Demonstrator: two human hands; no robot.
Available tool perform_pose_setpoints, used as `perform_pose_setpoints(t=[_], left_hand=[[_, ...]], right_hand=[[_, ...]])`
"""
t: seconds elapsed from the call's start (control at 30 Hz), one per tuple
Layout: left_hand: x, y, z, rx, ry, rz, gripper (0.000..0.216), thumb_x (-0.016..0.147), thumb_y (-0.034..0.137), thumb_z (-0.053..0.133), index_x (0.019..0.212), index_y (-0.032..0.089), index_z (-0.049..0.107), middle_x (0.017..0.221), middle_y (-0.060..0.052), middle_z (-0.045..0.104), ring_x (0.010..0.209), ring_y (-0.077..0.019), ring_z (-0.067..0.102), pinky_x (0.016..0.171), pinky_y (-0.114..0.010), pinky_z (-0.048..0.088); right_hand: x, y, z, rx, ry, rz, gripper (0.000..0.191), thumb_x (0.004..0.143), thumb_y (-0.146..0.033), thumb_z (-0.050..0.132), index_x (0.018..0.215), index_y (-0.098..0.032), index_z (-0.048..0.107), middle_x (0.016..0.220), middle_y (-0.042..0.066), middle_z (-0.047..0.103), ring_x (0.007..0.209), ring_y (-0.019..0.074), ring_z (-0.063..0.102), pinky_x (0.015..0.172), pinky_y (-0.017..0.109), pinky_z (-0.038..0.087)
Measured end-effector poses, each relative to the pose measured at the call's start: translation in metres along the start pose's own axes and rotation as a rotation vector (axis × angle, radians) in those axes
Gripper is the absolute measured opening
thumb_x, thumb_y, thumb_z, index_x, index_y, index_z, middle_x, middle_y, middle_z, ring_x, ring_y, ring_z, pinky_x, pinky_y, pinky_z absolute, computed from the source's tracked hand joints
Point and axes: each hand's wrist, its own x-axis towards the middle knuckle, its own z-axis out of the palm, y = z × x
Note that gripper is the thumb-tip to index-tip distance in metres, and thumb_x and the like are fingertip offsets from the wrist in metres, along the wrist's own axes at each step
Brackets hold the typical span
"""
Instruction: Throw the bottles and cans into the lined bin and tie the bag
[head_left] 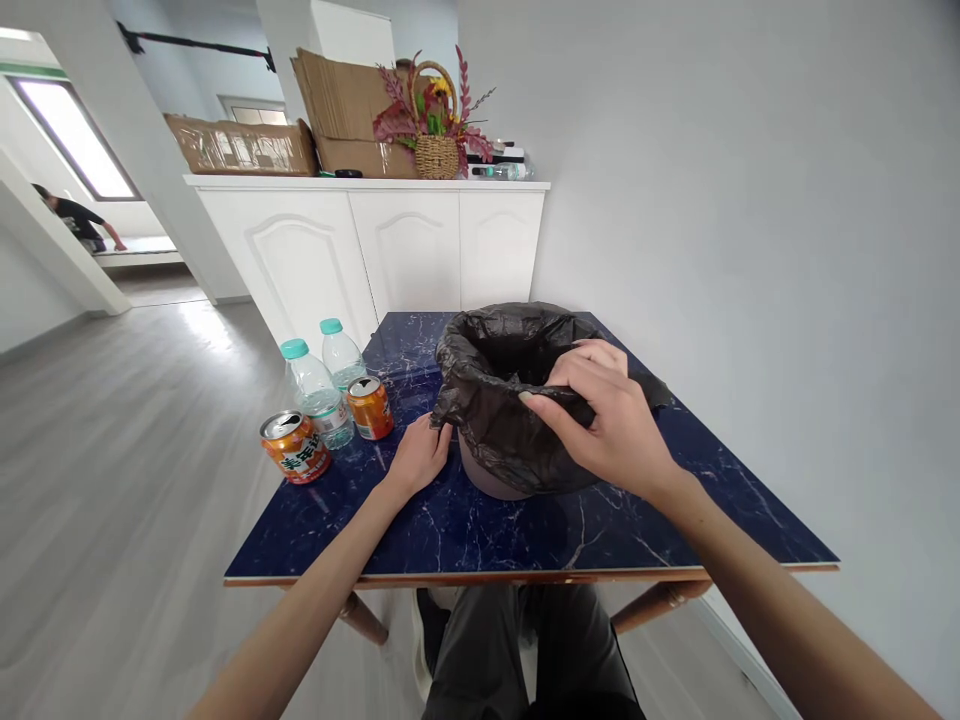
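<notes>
A black garbage bag (517, 440) lines a round bin, its edge folded outward over the rim. Below the bag shows a strip of the bin's greyish-mauve wall (491, 478). My right hand (604, 415) grips the bag at the near right rim, thumb outside and fingers bent over the edge into the opening. At the bin's left side, low by the tabletop, my left hand (421, 455) has its fingers curled at a hanging corner of the bag. Its fingertips are partly hidden.
The dark blue marbled table (480, 545) carries two orange drink cans, one nearer (295, 447) and one farther (370, 407), left of my left hand. Two clear bottles (319, 395) with teal caps stand behind them. A white cabinet (405, 240) and a wall border the table. A person (79, 220) is far left.
</notes>
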Motion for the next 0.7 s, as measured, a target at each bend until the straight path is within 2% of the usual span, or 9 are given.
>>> perform_pose_setpoints(t=[0.07, 0.13, 0.17, 0.23, 0.3, 0.37, 0.53, 0.63, 0.7], left_hand=[[0.0, 0.001, -0.001, 0.003, 0.003, 0.002, 0.045, 0.116, 0.042, 0.027, 0.098, 0.024, 0.063, 0.099, -0.013, 0.073, 0.102, -0.031, 0.073, 0.096, -0.049, 0.058], [0.0, 0.003, -0.002, 0.001, 0.001, 0.006, 0.044, 0.116, 0.043, 0.028, 0.099, 0.024, 0.064, 0.101, -0.013, 0.073, 0.102, -0.0312, 0.073, 0.097, -0.049, 0.058], [0.0, 0.003, -0.003, -0.001, 0.001, 0.007, 0.043, 0.116, 0.043, 0.029, 0.099, 0.024, 0.064, 0.102, -0.013, 0.073, 0.102, -0.0314, 0.073, 0.097, -0.05, 0.058], [0.0, 0.004, -0.003, -0.003, 0.0, 0.006, 0.042, 0.115, 0.043, 0.03, 0.099, 0.023, 0.064, 0.104, -0.013, 0.074, 0.104, -0.0319, 0.072, 0.099, -0.05, 0.058], [0.0, 0.005, -0.003, -0.002, -0.001, 0.002, 0.041, 0.115, 0.043, 0.031, 0.099, 0.023, 0.064, 0.105, -0.014, 0.074, 0.105, -0.0324, 0.072, 0.1, -0.051, 0.058], [0.0, 0.005, -0.003, 0.001, -0.002, -0.001, 0.04, 0.114, 0.043, 0.032, 0.1, 0.023, 0.064, 0.105, -0.014, 0.074, 0.107, -0.0331, 0.072, 0.1, -0.051, 0.058], [0.0, 0.004, -0.002, 0.001, -0.007, -0.007, 0.037, 0.113, 0.042, 0.034, 0.104, 0.023, 0.064, 0.108, -0.015, 0.074, 0.107, -0.0338, 0.072, 0.099, -0.052, 0.058], [0.001, 0.004, -0.001, 0.004, -0.016, -0.004, 0.033, 0.112, 0.041, 0.036, 0.106, 0.022, 0.064, 0.108, -0.016, 0.073, 0.108, -0.0347, 0.072, 0.1, -0.053, 0.058], [0.0, 0.005, -0.001, 0.008, -0.021, 0.003, 0.032, 0.112, 0.04, 0.037, 0.107, 0.022, 0.063, 0.108, -0.016, 0.073, 0.108, -0.0354, 0.071, 0.1, -0.054, 0.057]], right_hand=[[-0.001, 0.001, 0.001, 0.01, -0.008, -0.014, 0.022, 0.107, -0.04, 0.063, 0.091, -0.026, 0.068, 0.092, 0.004, 0.076, 0.102, 0.0264, 0.071, 0.115, 0.055, 0.045], [-0.006, 0.002, 0.002, -0.028, -0.013, -0.005, 0.018, 0.107, -0.041, 0.062, 0.117, -0.029, 0.071, 0.126, 0.008, 0.077, 0.129, 0.0312, 0.067, 0.126, 0.062, 0.037], [-0.011, 0.003, 0.002, -0.06, -0.011, 0.015, 0.031, 0.107, -0.043, 0.062, 0.136, -0.032, 0.066, 0.147, 0.009, 0.069, 0.145, 0.034, 0.058, 0.13, 0.065, 0.031], [-0.024, 0.006, 0.004, -0.1, -0.002, 0.083, 0.066, 0.106, -0.049, 0.063, 0.166, -0.034, 0.04, 0.177, 0.01, 0.038, 0.166, 0.0374, 0.031, 0.133, 0.069, 0.025], [-0.043, 0.01, 0.007, -0.067, 0.008, 0.176, 0.092, 0.104, -0.054, 0.064, 0.177, -0.033, 0.011, 0.186, 0.009, 0.01, 0.171, 0.0375, 0.013, 0.134, 0.068, 0.026], [-0.066, 0.016, 0.011, -0.003, 0.028, 0.28, 0.106, 0.103, -0.06, 0.065, 0.177, -0.031, -0.005, 0.187, 0.008, -0.002, 0.171, 0.0368, 0.008, 0.134, 0.065, 0.028], [-0.132, 0.044, 0.022, 0.076, -0.013, 0.504, 0.118, 0.098, -0.069, 0.067, 0.176, -0.033, -0.012, 0.186, 0.01, 0.006, 0.17, 0.0367, 0.019, 0.132, 0.06, 0.036], [-0.167, 0.067, 0.031, 0.035, -0.165, 0.562, 0.122, 0.092, -0.07, 0.075, 0.178, -0.033, -0.004, 0.184, 0.013, 0.021, 0.166, 0.04, 0.03, 0.128, 0.058, 0.044], [-0.184, 0.082, 0.038, 0.02, -0.238, 0.565, 0.11, 0.096, -0.068, 0.072, 0.178, -0.032, 0.008, 0.179, 0.016, 0.034, 0.162, 0.0408, 0.039, 0.125, 0.058, 0.047]])
